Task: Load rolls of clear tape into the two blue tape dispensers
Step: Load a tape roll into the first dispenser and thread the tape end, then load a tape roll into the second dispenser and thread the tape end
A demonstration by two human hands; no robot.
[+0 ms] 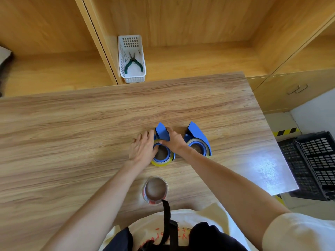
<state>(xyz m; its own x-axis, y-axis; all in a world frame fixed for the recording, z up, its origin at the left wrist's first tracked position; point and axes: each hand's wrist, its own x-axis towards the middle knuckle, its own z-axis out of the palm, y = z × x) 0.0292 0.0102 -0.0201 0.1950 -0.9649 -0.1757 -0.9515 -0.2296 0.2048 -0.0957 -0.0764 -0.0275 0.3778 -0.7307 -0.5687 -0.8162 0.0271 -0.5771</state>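
Observation:
Two blue tape dispensers stand side by side on the wooden table (72, 124). The left dispenser (162, 133) has a yellowish clear tape roll (161, 163) seated around its hub. My left hand (143, 149) rests on the left side of that roll and dispenser. My right hand (174, 140) grips the dispenser's blue flap and the roll's top edge. The right dispenser (196, 132) stands free, with a clear tape roll (197, 144) in it. A loose clear tape roll (155, 190) stands near the table's front edge, close to my body.
A white plastic basket (132, 77) with green-handled pliers (133, 63) sits on the shelf behind the table. Black plastic crates (311, 165) stand on the floor to the right, past the table's right edge. Wooden cabinets line the back.

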